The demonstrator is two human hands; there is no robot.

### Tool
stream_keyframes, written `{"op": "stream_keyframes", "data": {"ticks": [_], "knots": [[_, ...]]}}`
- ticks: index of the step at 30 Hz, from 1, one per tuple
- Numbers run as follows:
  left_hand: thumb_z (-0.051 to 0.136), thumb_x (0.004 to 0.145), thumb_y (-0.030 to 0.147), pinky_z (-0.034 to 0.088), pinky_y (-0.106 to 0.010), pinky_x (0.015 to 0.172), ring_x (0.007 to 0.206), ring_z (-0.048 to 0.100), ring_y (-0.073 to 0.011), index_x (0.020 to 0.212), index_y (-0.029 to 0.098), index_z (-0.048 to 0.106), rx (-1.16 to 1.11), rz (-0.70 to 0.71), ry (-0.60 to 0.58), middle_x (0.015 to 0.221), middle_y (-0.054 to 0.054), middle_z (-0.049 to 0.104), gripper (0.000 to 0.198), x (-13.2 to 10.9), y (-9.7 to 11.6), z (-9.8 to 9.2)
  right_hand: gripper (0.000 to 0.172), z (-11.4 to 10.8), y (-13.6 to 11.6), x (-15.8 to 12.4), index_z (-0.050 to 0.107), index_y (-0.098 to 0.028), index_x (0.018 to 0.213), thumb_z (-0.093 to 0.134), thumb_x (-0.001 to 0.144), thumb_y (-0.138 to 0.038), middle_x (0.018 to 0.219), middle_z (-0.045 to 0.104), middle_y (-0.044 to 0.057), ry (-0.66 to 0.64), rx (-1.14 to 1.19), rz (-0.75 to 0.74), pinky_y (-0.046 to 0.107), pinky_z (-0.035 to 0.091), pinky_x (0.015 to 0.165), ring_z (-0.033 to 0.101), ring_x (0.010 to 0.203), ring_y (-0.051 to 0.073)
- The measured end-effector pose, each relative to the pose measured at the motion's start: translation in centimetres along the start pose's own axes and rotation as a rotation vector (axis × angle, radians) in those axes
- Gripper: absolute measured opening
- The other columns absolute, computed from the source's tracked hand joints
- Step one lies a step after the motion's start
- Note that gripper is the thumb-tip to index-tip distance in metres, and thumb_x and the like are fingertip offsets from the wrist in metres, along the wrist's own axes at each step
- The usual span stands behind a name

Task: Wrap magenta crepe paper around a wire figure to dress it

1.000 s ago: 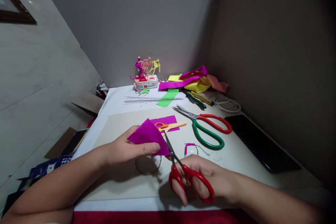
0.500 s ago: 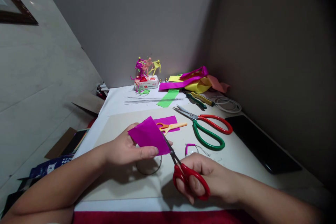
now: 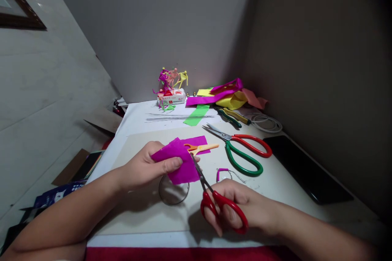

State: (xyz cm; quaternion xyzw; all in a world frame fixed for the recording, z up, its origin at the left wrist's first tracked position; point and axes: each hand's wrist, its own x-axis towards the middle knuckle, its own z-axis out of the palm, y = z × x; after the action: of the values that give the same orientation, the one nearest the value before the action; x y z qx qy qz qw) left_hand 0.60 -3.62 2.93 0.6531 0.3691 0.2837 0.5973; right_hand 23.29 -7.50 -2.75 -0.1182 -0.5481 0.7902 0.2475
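Between the thumb and fingers of my left hand (image 3: 153, 165) is a piece of magenta crepe paper (image 3: 185, 169), held above the board. My right hand (image 3: 237, 202) has its fingers through the red handles of small scissors (image 3: 225, 208). Their blades point away from me and lie at the paper's right edge, slightly apart. Below the paper rests a round clear dish or ring (image 3: 174, 191), partly covered. Behind it lie another magenta paper piece (image 3: 202, 142) and small orange-yellow scissors (image 3: 202, 147). A wire piece with magenta wrapping (image 3: 223, 170) lies beyond my right hand.
Large scissors with red and green handles (image 3: 245, 155) lie right of centre, beside a black phone-like slab (image 3: 306, 171). Farther back are pliers (image 3: 229, 117), a white cable (image 3: 266, 123), thin wires (image 3: 165, 117), coloured paper strips (image 3: 226, 94) and little figures on a box (image 3: 173, 97).
The scissor handles have spread a little wider. My left thumb has shifted up on the magenta paper, which is now more bent, showing more of the round thing beneath.
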Motion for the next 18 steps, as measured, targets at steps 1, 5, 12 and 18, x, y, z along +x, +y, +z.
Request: {"op": "stream_keyframes", "data": {"ticks": [1,5,12,18], "knots": [[0.067,0.079,0.037,0.056,-0.033,0.075,0.084,0.069,-0.0259,0.097,0.008,0.073,0.003,0.002,0.007,0.087,-0.013,0.075,0.035,-0.01,-0.02,0.08,0.052,-0.06,0.06,-0.02,0.056,-0.008,0.07,0.06,0.077,-0.06,0.061,0.047,0.0,-0.008,-0.004,0.0,0.021,0.028,0.053,0.037,0.054,0.007],[0.065,0.08,0.038,0.056,-0.031,0.071,0.079,0.069,-0.0246,0.093,0.007,0.074,0.043,0.005,0.016,0.082,-0.012,0.075,0.034,0.07,-0.24,0.26,0.055,-0.24,0.52,0.01,0.059,-0.007,0.075,0.058,0.077,-0.062,0.065,0.049,0.001,-0.022,0.018,-0.004,0.023,0.025,0.055,0.04,0.058,0.009],[0.062,0.083,0.037,0.055,-0.03,0.075,0.08,0.07,-0.0241,0.093,0.008,0.074,0.102,0.067,0.01,0.086,-0.013,0.075,0.033,-0.08,-0.68,0.33,0.054,-0.05,0.8,0.19,0.059,-0.008,0.072,0.059,0.076,-0.062,0.062,0.048,0.0,-0.014,0.077,-0.025,0.023,0.022,0.052,0.036,0.054,0.008],[0.058,0.087,0.032,0.054,-0.034,0.083,0.092,0.069,-0.026,0.104,0.014,0.073,0.103,0.118,-0.012,0.098,-0.012,0.074,0.029,0.01,-0.69,0.39,0.052,0.12,0.55,0.25,0.056,-0.009,0.07,0.057,0.08,-0.059,0.061,0.047,-0.001,-0.005,0.037,-0.061,0.022,0.024,0.052,0.036,0.052,0.006]]}}
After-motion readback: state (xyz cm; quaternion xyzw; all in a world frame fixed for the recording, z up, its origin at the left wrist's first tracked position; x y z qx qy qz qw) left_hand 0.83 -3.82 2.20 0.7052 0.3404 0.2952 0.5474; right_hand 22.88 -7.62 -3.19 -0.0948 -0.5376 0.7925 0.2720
